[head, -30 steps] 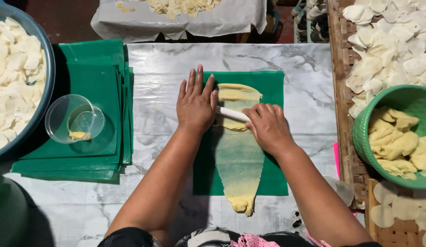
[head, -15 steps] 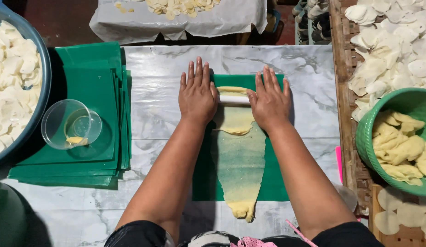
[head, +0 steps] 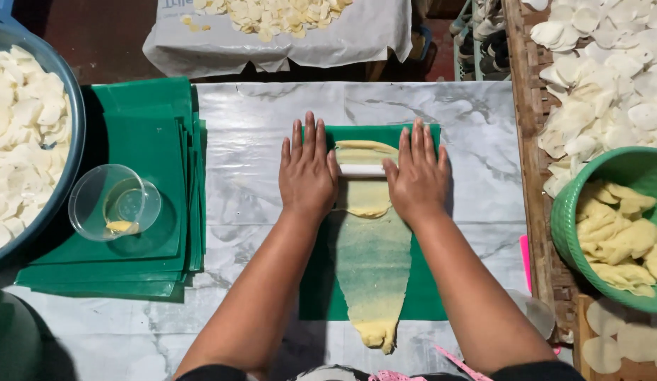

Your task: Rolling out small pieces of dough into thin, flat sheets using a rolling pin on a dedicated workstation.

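Note:
A long thin strip of yellow dough point(head: 373, 261) lies on a green plastic sheet point(head: 424, 282) spread over a marble-patterned table point(head: 258, 141). Across its far part lies a white rolling pin point(head: 362, 170). My left hand point(head: 309, 171) presses flat on the pin's left end, fingers stretched forward. My right hand point(head: 416, 175) presses flat on its right end the same way. Only the short middle of the pin shows between the palms.
A stack of green sheets point(head: 141, 204) with a small clear cup point(head: 113, 202) lies at left, beside a big blue bowl of white slices point(head: 25, 141). A green basket of yellow pieces point(head: 614, 226) and a wooden rack of white discs point(head: 604, 70) stand at right.
My right hand went from gripping the pin to lying flat on it. Both palms pushed the pin away along the dough, then came slightly back toward me.

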